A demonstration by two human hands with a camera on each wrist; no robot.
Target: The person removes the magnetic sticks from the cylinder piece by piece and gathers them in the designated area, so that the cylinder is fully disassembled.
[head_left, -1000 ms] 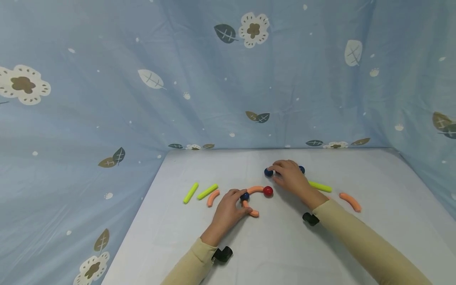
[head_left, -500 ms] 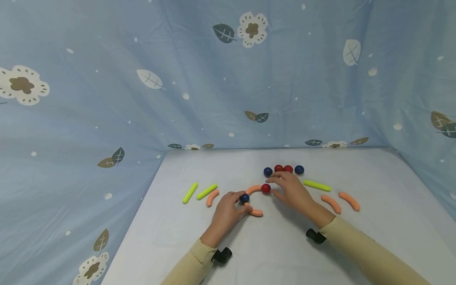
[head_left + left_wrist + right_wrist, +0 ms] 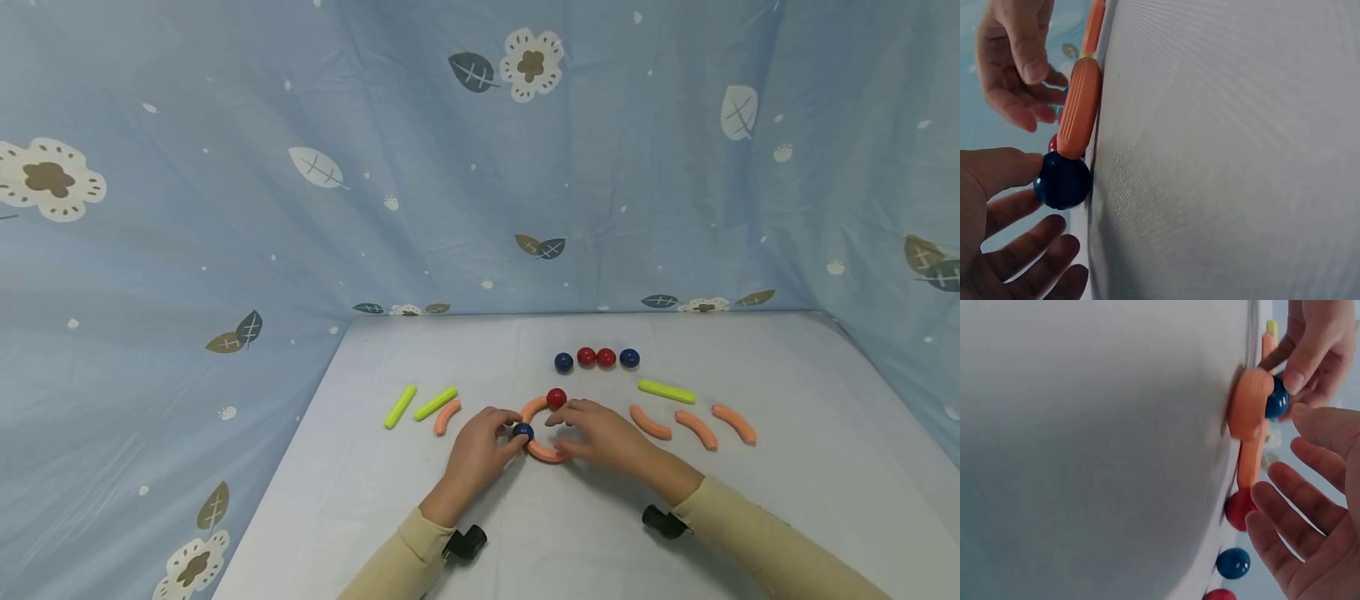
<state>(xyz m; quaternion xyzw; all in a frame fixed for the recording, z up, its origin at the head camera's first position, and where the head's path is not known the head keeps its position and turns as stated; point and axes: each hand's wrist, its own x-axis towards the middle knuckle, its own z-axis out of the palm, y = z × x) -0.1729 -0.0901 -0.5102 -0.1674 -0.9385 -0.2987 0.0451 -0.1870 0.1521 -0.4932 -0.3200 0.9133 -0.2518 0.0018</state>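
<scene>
My left hand (image 3: 478, 447) pinches a blue ball (image 3: 523, 432) between thumb and index finger, its other fingers loosely spread in the left wrist view. Two curved orange sticks meet this ball: the upper stick (image 3: 532, 409) runs to a red ball (image 3: 557, 398), and the lower stick (image 3: 546, 453) bends toward my right hand (image 3: 603, 435). Together they form an open ring. The right hand hovers with parted, relaxed fingers around the ring's right side, its thumb by the lower stick's end; whether it touches is unclear. The right wrist view shows the blue ball (image 3: 1277, 400) beyond the lower stick.
Behind the ring lies a row of blue and red balls (image 3: 606, 357). A green stick (image 3: 667, 392) and several curved orange sticks (image 3: 696, 431) lie right. To the left are two green sticks (image 3: 436, 403) and a short curved orange stick (image 3: 447, 417). A patterned blue curtain (image 3: 480, 183) hangs behind.
My right hand has come from the ball row at the back, past the red ball, down to the ring's right side. The pinched blue ball and its sticks have shifted slightly toward me.
</scene>
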